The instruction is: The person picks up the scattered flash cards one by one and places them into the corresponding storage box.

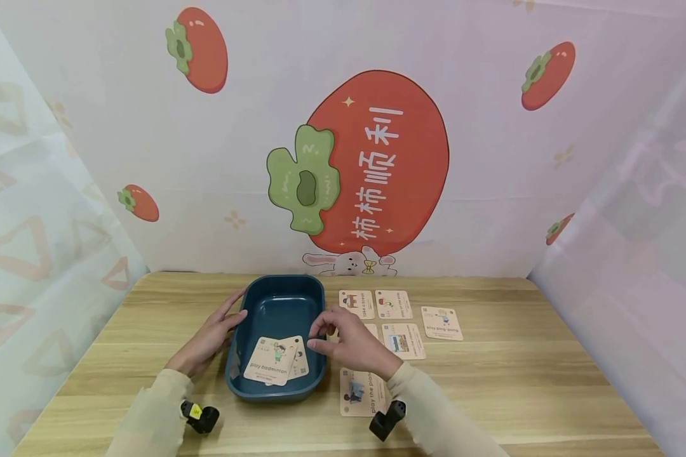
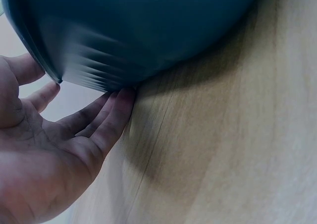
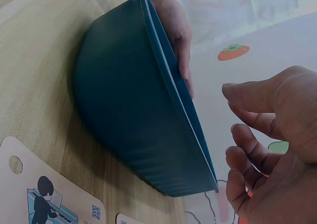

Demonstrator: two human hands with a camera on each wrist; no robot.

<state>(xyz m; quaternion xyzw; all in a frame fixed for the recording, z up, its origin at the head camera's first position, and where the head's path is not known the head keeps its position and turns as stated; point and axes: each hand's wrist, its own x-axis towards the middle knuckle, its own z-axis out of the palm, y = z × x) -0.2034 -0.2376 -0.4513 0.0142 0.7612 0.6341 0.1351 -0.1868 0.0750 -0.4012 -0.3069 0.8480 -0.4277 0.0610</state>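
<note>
I have the left hand [image 1: 206, 343] at the left side of the dark blue tray [image 1: 282, 312], fingers fairly straight against its outer wall and thumb at the rim. In the tray's near end I see the badminton card [image 1: 270, 359] overlapping a second card [image 1: 301, 360]. Over the tray's right rim I hold the right hand [image 1: 351, 341], fingers loosely bent, a gap at the thumb and nothing gripped. The piano card [image 1: 357, 393] lies on the wooden table [image 1: 509, 393] just nearer than that hand. Beyond it are the take-a-break card [image 1: 356, 304], more cards and, rightmost, the ping-pong card [image 1: 442, 324].
</note>
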